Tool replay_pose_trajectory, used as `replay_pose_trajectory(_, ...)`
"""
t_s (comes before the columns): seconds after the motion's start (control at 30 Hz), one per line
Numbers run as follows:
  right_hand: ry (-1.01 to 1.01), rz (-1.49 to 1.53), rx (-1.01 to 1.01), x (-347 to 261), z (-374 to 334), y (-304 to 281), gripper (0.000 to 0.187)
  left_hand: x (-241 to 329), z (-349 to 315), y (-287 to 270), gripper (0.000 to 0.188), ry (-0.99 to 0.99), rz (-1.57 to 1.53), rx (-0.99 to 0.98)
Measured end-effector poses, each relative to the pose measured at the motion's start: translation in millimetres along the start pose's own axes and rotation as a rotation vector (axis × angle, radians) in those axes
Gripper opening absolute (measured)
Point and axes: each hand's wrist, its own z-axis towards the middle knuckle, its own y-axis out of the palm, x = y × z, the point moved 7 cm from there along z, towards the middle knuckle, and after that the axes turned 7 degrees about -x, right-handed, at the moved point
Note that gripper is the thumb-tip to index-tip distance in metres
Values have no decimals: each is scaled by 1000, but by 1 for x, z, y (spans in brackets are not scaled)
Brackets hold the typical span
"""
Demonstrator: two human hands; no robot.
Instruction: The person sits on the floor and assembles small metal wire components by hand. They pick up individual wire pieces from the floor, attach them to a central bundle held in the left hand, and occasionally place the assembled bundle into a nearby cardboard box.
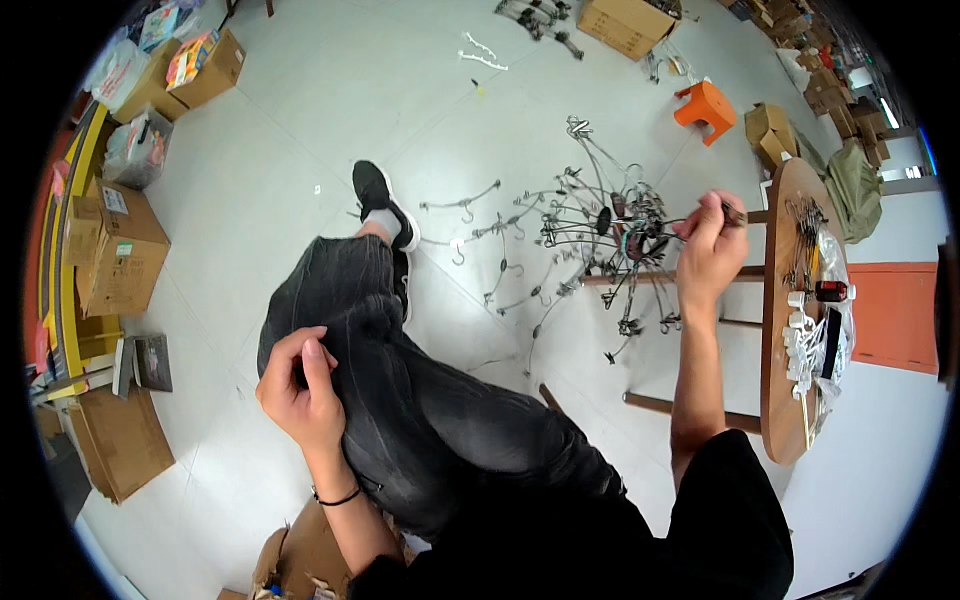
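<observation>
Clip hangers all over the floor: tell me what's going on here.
The person's right hand is closed on a small dark piece, seemingly part of a hanger, at the edge of a tangled cluster of clip hangers. The left hand is loosely curled near the dark trousers, with nothing visible in it. Single hangers lie scattered on the floor. On the wooden table lie white pieces.
</observation>
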Motion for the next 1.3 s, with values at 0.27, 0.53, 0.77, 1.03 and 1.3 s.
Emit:
replay_pose_trajectory(0.27, 44, -163, -118, 11, -59, -4, 14, -3, -3, -5, 14, -2, -24, 47)
replay_pose_trajectory(0.53, 16, -106, -97, 38, -93, -6, 10, 4, -1, 4, 13, 18, 81, 15)
replay_pose_trajectory(0.77, 98, -272, -247, 63, -109, -7, 15, 1, -5, 7, 13, -2, 53, 5)
replay_pose_trajectory(1.03, 334, -418, -318, 154, -157, -80, 18, 1, -6, 6, 15, 32, 89, 2)
replay_pose_trajectory(1.3, 540, -623, -274, 223, -192, -170, 16, 0, -9, 7, 18, 16, 178, 19)
